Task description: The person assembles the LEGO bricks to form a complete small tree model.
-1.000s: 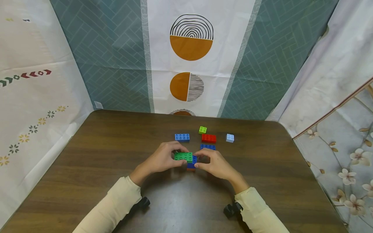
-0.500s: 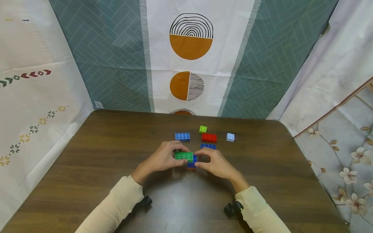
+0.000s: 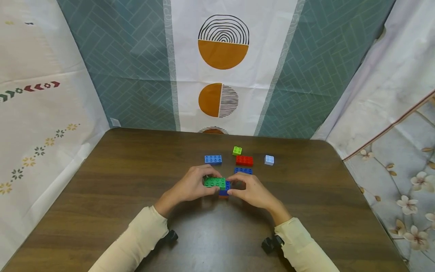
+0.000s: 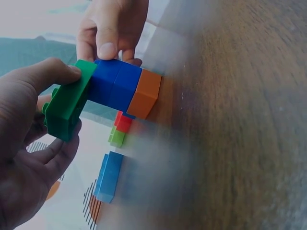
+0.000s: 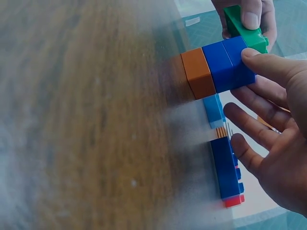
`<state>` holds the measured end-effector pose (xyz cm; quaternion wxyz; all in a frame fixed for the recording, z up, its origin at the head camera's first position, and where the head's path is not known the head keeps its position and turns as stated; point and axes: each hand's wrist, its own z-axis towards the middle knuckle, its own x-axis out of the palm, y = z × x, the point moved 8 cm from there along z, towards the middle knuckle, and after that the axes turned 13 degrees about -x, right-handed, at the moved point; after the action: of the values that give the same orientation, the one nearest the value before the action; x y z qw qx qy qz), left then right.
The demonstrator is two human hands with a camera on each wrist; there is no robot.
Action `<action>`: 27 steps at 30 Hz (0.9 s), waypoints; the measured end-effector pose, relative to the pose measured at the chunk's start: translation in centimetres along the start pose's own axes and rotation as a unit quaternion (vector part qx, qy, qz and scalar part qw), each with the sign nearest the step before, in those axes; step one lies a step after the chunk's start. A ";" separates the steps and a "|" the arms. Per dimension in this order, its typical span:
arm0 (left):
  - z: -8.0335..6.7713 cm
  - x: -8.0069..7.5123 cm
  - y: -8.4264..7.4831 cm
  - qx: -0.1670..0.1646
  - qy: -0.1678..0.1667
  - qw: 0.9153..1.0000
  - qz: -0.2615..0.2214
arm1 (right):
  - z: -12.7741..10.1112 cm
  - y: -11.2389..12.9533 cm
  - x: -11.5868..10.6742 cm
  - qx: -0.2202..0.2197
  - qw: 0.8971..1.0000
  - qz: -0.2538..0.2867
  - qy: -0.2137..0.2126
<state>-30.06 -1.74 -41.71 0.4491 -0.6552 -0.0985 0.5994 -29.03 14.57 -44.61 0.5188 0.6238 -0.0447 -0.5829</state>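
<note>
Looks like a makeshift home setup: wood table (image 3: 102, 181) boxed in by patterned curtains (image 3: 221, 68) and floral sheets (image 3: 401, 181), toy bricks (image 3: 244, 160) scattered around.

In the head view, most of the stack (image 3: 223, 190) is hidden by both hands. Part of the far dark blue brick (image 3: 242, 170) is covered by the right hand (image 3: 253, 192). The table (image 4: 249, 120) is blurred in both wrist views.

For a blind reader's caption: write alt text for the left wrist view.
A left hand grips a green brick on top of a small stack of two blue bricks and an orange brick that stands on a wooden table, while the right hand holds the blue part. Loose red, light-green and blue bricks lie blurred beyond.
</note>
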 end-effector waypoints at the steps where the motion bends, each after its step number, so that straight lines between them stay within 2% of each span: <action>1: 0.0 0.0 0.0 0.000 -0.002 1.000 0.000 | 0.0 0.0 0.0 0.000 1.000 0.000 0.000; 14: -0.1 0.0 0.4 -0.008 -0.004 1.000 -0.003 | 0.2 0.5 -0.4 -0.030 1.000 -0.009 0.003; 18: -0.1 0.1 0.7 -0.018 0.000 1.000 -0.005 | 0.3 0.1 -1.3 -0.038 0.999 -0.003 0.001; 23: 0.0 0.0 0.8 -0.030 0.003 1.000 -0.006 | 0.5 -1.4 -3.3 -0.030 0.999 -0.001 -0.023; 27: 0.0 0.0 0.7 -0.033 0.007 0.999 -0.005 | 0.4 -3.3 -4.5 -0.004 0.999 -0.017 -0.040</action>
<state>-30.33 -2.18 -42.24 0.4313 -0.6729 -0.1185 0.5892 -32.57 18.85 -43.78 0.5090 0.5984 -0.0524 -0.6165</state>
